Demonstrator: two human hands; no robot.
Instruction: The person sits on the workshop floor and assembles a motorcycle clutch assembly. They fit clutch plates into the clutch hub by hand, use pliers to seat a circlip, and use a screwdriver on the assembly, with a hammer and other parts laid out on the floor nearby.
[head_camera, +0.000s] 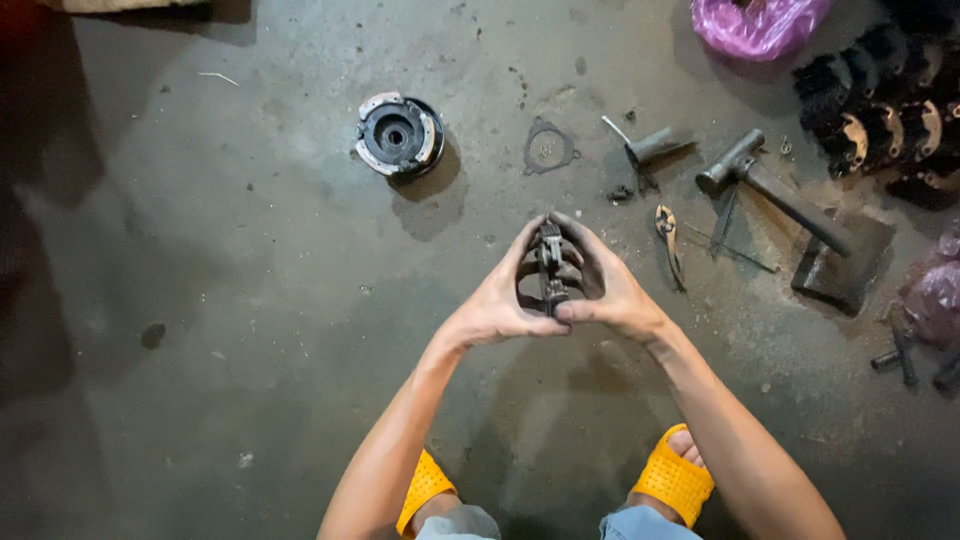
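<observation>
Together, left hand (497, 305) and right hand (612, 290) clasp a small metal part (550, 262).
Fingers hide most of it; pliers (668, 240), hammer (765, 185) and round clutch disc (399, 135) lie apart.

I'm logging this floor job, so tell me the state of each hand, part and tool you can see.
Left hand: closed on the small metal part.
Right hand: closed on the same part.
Small metal part: held upright above the concrete floor.
Round clutch assembly: lying flat, untouched.
Gasket: flat on the floor.
Pliers: lying down, apparently closed.
Hammer: lying on its side.
Pink plastic bag: crumpled.
</observation>
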